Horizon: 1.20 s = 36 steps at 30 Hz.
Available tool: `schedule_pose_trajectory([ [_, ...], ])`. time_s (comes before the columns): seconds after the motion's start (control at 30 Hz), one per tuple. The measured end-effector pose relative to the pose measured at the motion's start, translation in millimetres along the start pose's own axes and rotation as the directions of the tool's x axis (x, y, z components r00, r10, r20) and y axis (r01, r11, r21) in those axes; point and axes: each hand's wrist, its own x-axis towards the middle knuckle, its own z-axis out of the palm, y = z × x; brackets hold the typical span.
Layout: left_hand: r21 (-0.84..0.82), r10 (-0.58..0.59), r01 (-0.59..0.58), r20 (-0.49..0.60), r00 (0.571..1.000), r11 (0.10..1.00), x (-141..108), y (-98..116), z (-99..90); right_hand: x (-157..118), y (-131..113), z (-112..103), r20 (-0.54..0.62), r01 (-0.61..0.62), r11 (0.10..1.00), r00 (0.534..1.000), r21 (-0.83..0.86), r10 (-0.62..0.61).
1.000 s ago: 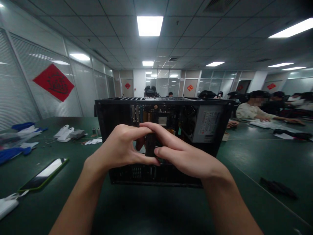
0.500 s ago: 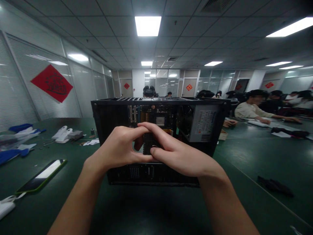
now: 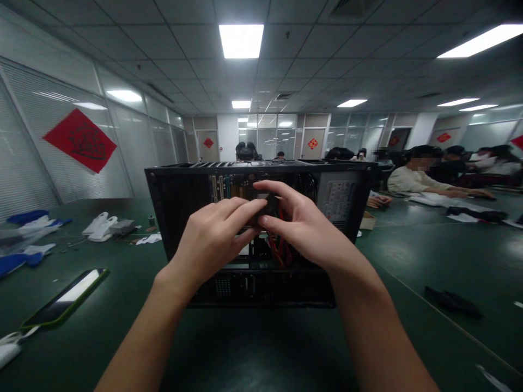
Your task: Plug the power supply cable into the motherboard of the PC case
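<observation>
An open black computer case [image 3: 175, 179] lies on the green table, its inside facing me. My left hand [image 3: 216, 231] is in front of the opening, fingers together and curled, fingertips on a small dark part [image 3: 271, 207]. My right hand [image 3: 304, 228] curves round the same part from the right, thumb and fingers bent about it. Its kind is hard to make out, mostly hidden by the fingers. Below hang red and black cables [image 3: 280, 251]. Behind are white slots [image 3: 216, 188] of the motherboard and, on the right, a power supply [image 3: 337, 198] with a label.
On the left lie a phone [image 3: 67, 298] in a green case, white plastic bags [image 3: 100, 227], a grey block [image 3: 125, 226] and blue gloves [image 3: 20, 261]. A black cloth-like item [image 3: 452, 302] is on the right. A co-worker [image 3: 423, 174] sits at the far right.
My hands have risen slightly and drawn closer around the dark part. The ring they formed is gone, and red cables now show beneath them. The view has shifted slightly.
</observation>
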Motion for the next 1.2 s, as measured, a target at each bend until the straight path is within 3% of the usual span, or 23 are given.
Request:
schedule_pose_trajectory([
  [0.17, 0.094, 0.027, -0.012, -0.152, 0.988, 0.996, -6.0, -0.6, 8.9, 4.0, 4.1, 6.1, -0.052, -0.007, 1.0, 0.999, -0.02, 0.006],
  [0.27, 0.11, 0.026, -0.005, -0.19, 0.981, 0.994, -10.2, -4.5, 12.7, 4.7, 7.2, 7.5, -0.059, 0.019, 0.996, 0.998, -0.089, -0.024],
  [0.37, 0.115, 0.01, 0.014, -0.202, 0.979, 0.993, -11.2, -8.2, 18.1, 3.4, 12.1, 7.4, -0.102, 0.101, 0.968, 0.987, -0.23, -0.127],
  [0.47, 0.108, -0.007, 0.026, -0.175, 0.984, 0.994, -11.2, -10.9, 26.3, -0.2, 21.6, 7.5, -0.081, 0.226, 0.885, 0.956, -0.407, -0.281],
  [0.57, 0.116, -0.023, 0.037, -0.112, 0.993, 0.993, -13.8, -13.1, 36.7, -4.0, 38.7, 6.3, 0.001, 0.29, 0.804, 0.941, -0.519, -0.338],
  [0.7, 0.105, -0.149, 0.141, 0.069, 0.987, 0.984, -22.2, -17.3, 54.0, -7.3, 69.0, 4.2, 0.096, 0.254, 0.763, 0.964, -0.595, -0.246],
  [0.77, 0.087, -0.236, 0.223, 0.197, 0.952, 0.971, -27.3, -19.7, 64.4, -8.9, 83.5, 5.6, 0.122, 0.202, 0.734, 0.979, -0.649, -0.162],
  [0.87, 0.089, -0.334, 0.325, 0.376, 0.864, 0.941, -34.0, -22.0, 81.1, -11.0, 102.6, 8.7, 0.144, 0.101, 0.672, 0.99, -0.734, 0.009],
  [1.0, 0.066, -0.399, 0.425, 0.502, 0.767, 0.903, -39.0, -22.2, 98.0, -10.9, 127.6, 6.0, 0.116, -0.006, 0.614, 0.98, -0.79, 0.159],
  [1.1, 0.033, -0.427, 0.483, 0.523, 0.738, 0.875, -43.0, -23.2, 105.7, -9.8, 146.1, -0.1, 0.034, -0.051, 0.603, 0.991, -0.796, 0.129],
  [1.2, -0.041, -0.396, 0.492, 0.536, 0.746, 0.87, -50.2, -28.5, 114.8, -9.4, 158.8, -3.1, -0.009, -0.078, 0.601, 0.993, -0.795, 0.117],
])
